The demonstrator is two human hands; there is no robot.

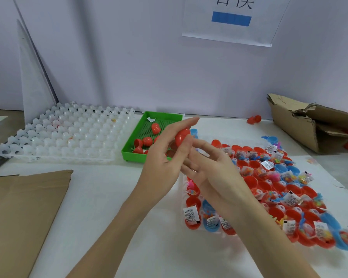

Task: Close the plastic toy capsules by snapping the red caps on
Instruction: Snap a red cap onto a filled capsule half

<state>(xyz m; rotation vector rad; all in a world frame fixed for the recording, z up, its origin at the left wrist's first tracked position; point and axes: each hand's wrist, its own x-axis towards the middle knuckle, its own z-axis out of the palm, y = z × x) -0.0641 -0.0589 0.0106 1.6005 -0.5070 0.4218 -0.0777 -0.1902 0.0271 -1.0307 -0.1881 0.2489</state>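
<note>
I hold a red capsule [181,135] up over the table, level with the green tray. My left hand [165,155] grips it, index finger stretched out above it and the other fingers curled below. My right hand [207,169] reaches in from the right with fairly straight fingers, its fingertips pressing against the capsule's underside. Below my right hand, a white holder tray [182,183] carries several open red and blue capsule halves [269,189], many with small toy packets and paper slips in them. The green tray [137,133] holds several shut red capsules [156,128].
A white moulded tray with empty cups [68,137] lies at the left beside the green tray. Flat cardboard [24,207] covers the near left. A torn cardboard box [309,125] sits at the far right, with a loose red capsule [254,119] near it.
</note>
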